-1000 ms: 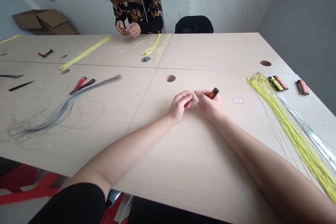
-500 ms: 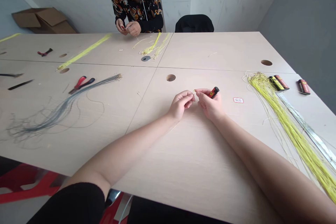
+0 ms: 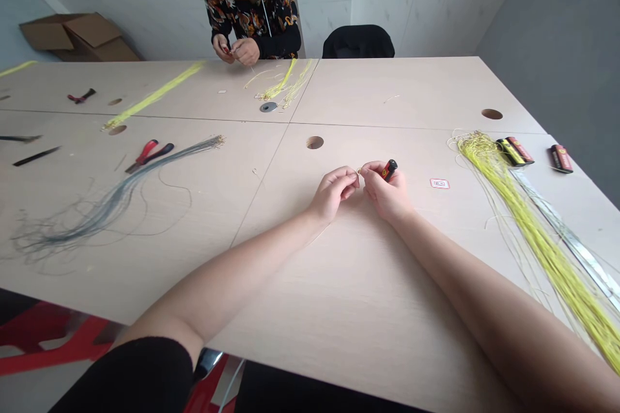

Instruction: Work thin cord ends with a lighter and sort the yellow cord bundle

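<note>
My left hand [image 3: 334, 192] is closed in a pinch on a thin pale cord [image 3: 320, 234], which trails below the wrist over the table. Fingertip to fingertip with it, my right hand [image 3: 387, 190] is also pinched. A tiny yellowish loop [image 3: 359, 171] shows between the fingertips; its detail is too small to make out. Held in the right hand's curled fingers, a short black-and-red stick-shaped object [image 3: 389, 170] pokes up, perhaps a lighter. Both hands are just above the tabletop [image 3: 339, 297].
Right: a yellow cord bundle [image 3: 542, 239], a silvery strip [image 3: 571, 245], black-and-red objects [image 3: 516, 151] and a small label [image 3: 440, 184]. Left: a grey cord bundle [image 3: 111, 200], red-handled pliers [image 3: 149, 155]. Across the table a person's hands [image 3: 237, 50] work near yellow cords [image 3: 278, 87].
The stick-shaped object in my right hand has tilted slightly and shifted a little left. My left hand stays almost still, and the fingertips remain together.
</note>
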Demonstrator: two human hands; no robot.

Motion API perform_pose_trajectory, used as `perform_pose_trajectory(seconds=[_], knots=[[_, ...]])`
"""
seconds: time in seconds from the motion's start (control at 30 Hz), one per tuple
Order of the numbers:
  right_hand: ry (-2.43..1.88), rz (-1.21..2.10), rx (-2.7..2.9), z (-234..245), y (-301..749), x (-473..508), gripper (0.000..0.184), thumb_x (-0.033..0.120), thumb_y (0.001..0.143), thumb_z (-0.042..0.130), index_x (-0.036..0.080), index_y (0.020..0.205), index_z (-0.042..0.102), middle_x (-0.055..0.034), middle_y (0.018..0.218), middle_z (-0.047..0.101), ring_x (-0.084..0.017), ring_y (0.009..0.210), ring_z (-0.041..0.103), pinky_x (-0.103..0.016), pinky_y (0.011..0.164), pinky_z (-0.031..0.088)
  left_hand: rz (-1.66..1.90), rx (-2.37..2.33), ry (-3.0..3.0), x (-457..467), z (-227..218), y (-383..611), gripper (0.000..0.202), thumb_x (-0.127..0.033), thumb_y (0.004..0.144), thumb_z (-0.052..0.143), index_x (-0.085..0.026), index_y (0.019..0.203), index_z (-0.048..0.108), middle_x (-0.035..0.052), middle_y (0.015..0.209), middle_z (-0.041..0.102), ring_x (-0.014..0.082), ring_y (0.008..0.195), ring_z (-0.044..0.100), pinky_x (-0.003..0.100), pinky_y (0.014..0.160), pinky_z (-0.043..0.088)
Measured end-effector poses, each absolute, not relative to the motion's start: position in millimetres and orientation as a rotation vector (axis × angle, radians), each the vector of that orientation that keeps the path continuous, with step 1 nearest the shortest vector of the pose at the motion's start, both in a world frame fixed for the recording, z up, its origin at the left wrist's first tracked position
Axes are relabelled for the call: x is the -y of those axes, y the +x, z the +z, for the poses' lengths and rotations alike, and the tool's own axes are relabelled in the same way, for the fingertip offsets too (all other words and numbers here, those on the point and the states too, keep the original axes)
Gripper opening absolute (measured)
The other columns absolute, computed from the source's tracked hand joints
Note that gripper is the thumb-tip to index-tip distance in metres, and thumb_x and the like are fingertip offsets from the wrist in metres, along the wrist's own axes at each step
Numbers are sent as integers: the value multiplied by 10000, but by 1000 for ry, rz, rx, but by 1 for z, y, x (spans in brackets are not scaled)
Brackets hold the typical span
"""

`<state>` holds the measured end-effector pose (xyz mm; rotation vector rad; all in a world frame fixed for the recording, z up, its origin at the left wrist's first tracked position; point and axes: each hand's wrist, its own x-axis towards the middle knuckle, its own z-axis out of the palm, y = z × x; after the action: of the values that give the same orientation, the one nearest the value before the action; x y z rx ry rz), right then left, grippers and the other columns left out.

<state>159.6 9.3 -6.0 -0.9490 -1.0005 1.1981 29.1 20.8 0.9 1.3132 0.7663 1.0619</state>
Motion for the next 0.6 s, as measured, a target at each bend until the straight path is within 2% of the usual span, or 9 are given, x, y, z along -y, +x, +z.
perform_pose_trajectory(seconds=[0.23, 0.6], knots=[[-956, 1136, 1073, -10, 159, -10, 209, 370, 782, 649, 202, 749, 529, 81, 508, 351, -63, 428, 310, -230, 430, 254, 1074, -752, 1314, -22, -1, 29, 229, -311, 815, 497, -169, 635, 510, -50, 526, 359, 66, 483, 304, 219, 484, 226], [-997, 1100, 1135, -6, 158, -6, 139, 305, 812, 589, 207, 764, 503, 70, 533, 365, -76, 460, 344, -230, 463, 284, 1074, -737, 1323, -23, -3, 29, 252, -344, 823, 507, -173, 639, 487, -58, 512, 355, 63, 470, 281, 216, 478, 222]])
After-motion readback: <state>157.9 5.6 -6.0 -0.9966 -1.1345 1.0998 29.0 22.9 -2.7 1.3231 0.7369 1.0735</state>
